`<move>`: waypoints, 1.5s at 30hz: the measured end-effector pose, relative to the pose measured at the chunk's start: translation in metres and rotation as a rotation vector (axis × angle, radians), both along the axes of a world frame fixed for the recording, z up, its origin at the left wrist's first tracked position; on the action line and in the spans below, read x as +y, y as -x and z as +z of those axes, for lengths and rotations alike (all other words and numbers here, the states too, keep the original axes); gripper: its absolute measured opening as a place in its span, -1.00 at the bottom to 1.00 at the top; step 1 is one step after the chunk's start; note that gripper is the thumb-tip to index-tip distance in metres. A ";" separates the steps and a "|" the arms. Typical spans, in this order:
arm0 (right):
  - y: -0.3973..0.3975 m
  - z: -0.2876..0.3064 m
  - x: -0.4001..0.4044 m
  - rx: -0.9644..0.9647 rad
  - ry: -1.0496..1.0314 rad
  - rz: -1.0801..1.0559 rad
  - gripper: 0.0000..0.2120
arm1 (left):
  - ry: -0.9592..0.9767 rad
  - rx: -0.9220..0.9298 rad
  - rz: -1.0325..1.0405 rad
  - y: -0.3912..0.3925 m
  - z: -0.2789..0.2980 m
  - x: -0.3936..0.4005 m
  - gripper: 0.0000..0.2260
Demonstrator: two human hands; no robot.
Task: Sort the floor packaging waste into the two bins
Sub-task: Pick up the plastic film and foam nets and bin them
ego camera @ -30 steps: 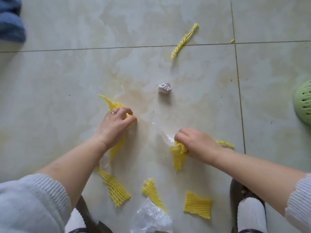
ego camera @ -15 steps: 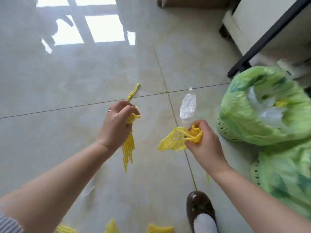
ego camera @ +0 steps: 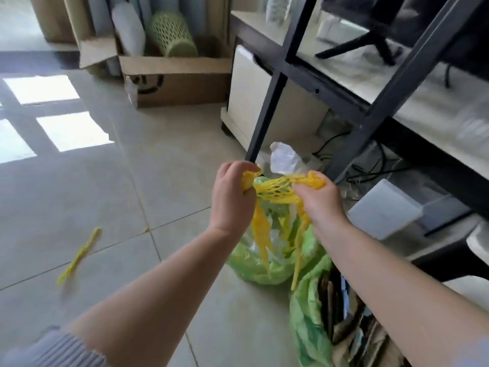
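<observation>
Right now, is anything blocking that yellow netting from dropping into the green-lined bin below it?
Nothing visible: both hands, left and right, hold the yellow netting above the open green-lined bin.

Both forearms reach forward, bare to pushed-up sleeves; left hand [ego camera: 232, 197] and right hand [ego camera: 318, 201] held close together, fingers curled tight, knuckles upward.

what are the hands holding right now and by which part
Both hold yellow foam netting: the left hand grips a bunched upper end, the right hand another, mesh stretched between them and strips dangling over the green-lined bin.
</observation>
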State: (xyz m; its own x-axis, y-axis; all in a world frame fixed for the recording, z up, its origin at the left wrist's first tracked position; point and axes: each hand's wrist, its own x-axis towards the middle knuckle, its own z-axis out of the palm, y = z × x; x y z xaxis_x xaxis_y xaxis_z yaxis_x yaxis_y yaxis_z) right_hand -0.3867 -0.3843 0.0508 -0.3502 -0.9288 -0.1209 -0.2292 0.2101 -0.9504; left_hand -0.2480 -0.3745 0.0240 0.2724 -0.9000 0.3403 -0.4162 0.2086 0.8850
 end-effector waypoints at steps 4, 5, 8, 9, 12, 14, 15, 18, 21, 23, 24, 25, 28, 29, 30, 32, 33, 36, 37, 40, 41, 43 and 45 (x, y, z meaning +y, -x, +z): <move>0.014 -0.047 -0.027 -0.010 -0.098 -0.041 -0.70 | -0.176 0.153 0.066 0.047 -0.033 -0.027 -0.67; 0.018 -0.060 -0.030 0.053 -0.130 -0.021 -0.65 | -0.233 0.165 0.075 0.052 -0.044 -0.031 -0.68; 0.025 -0.089 -0.033 0.359 -0.249 0.128 -0.68 | -0.349 -0.027 -0.026 0.054 -0.077 -0.038 -0.66; 0.027 -0.097 -0.034 0.428 -0.284 0.169 -0.69 | -0.365 -0.140 -0.089 0.051 -0.085 -0.039 -0.62; 0.031 -0.115 -0.037 0.632 -0.381 0.326 -0.56 | -0.374 -0.494 -0.296 0.044 -0.098 -0.047 -0.42; 0.030 -0.124 -0.039 0.760 -0.416 0.454 -0.45 | -0.428 -0.736 -0.445 0.042 -0.102 -0.051 -0.29; 0.029 -0.128 -0.040 0.799 -0.430 0.510 -0.41 | -0.454 -0.847 -0.509 0.041 -0.105 -0.052 -0.27; 0.025 -0.138 -0.045 0.914 -0.462 0.632 -0.33 | -0.548 -1.094 -0.629 0.039 -0.110 -0.056 -0.29; 0.021 -0.148 -0.050 1.031 -0.518 0.738 -0.34 | -0.690 -1.238 -0.674 0.042 -0.118 -0.060 -0.33; 0.017 -0.155 -0.049 1.063 -0.579 0.791 -0.34 | -0.777 -1.253 -0.675 0.047 -0.125 -0.059 -0.38; 0.016 -0.157 -0.049 1.071 -0.593 0.802 -0.33 | -0.799 -1.242 -0.665 0.048 -0.127 -0.059 -0.38; 0.016 -0.158 -0.050 1.066 -0.593 0.809 -0.32 | -0.797 -1.214 -0.654 0.049 -0.126 -0.059 -0.39; 0.024 -0.145 -0.055 0.990 -0.557 0.806 -0.35 | -0.700 -1.093 -0.637 0.046 -0.106 -0.057 -0.32; 0.028 -0.138 -0.056 0.980 -0.531 0.805 -0.36 | -0.653 -1.074 -0.633 0.044 -0.097 -0.058 -0.28; 0.033 -0.129 -0.056 0.988 -0.504 0.817 -0.35 | -0.614 -1.064 -0.634 0.040 -0.087 -0.058 -0.25; 0.041 -0.110 -0.054 1.017 -0.471 0.866 -0.25 | -0.556 -1.035 -0.626 0.031 -0.071 -0.057 -0.20; 0.044 -0.100 -0.051 1.022 -0.472 0.885 -0.16 | -0.526 -1.011 -0.618 0.026 -0.065 -0.056 -0.19; 0.048 -0.067 -0.038 1.032 -0.442 0.892 -0.04 | -0.466 -0.909 -0.602 0.013 -0.048 -0.041 -0.22; 0.048 -0.057 -0.033 1.033 -0.403 0.878 -0.07 | -0.444 -0.857 -0.588 0.008 -0.043 -0.034 -0.25; 0.039 -0.025 -0.010 1.061 -0.177 0.791 -0.26 | -0.363 -0.695 -0.530 -0.014 -0.025 -0.005 -0.36; 0.032 -0.017 0.001 1.047 -0.081 0.765 -0.33 | -0.348 -0.649 -0.509 -0.025 -0.022 0.008 -0.39; 0.014 -0.006 0.028 0.974 0.107 0.732 -0.46 | -0.333 -0.599 -0.482 -0.049 -0.023 0.036 -0.45; -0.011 -0.005 0.064 0.907 0.228 0.782 -0.55 | -0.331 -0.588 -0.475 -0.075 -0.028 0.071 -0.48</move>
